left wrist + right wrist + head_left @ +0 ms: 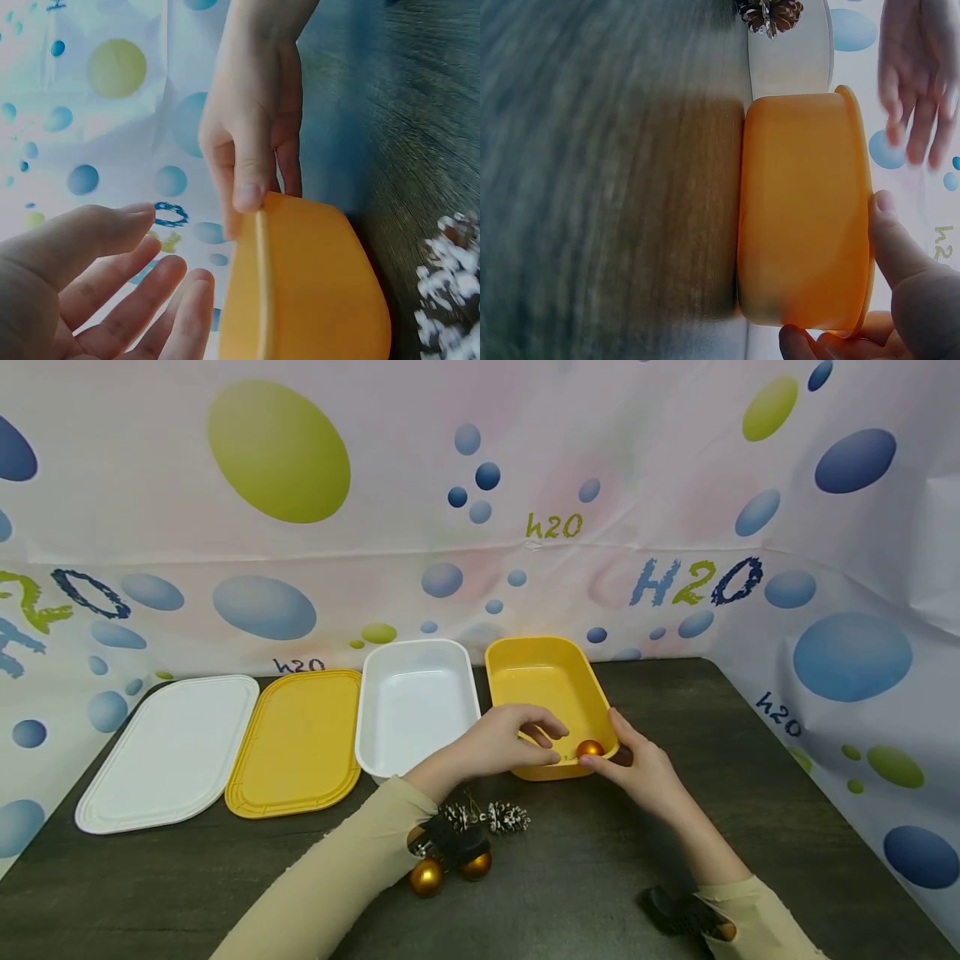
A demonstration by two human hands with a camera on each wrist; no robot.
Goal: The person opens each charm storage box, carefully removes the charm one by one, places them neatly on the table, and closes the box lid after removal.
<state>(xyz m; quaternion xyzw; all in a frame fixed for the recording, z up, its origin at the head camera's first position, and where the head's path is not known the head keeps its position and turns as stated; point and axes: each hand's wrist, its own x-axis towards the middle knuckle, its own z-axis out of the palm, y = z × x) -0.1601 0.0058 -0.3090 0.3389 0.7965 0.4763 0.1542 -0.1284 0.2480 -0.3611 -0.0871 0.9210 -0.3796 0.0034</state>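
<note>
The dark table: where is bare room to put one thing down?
Free: right of the yellow box, out to the edge of the table; between the golden balls and right sleeve; in front of the lids, left of the left sleeve. Crowded: around the pinecones.

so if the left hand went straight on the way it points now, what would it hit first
Probably the right hand, which grips the yellow box at its near right corner. The left hand's height is hard to judge, so it might pass above.
</note>
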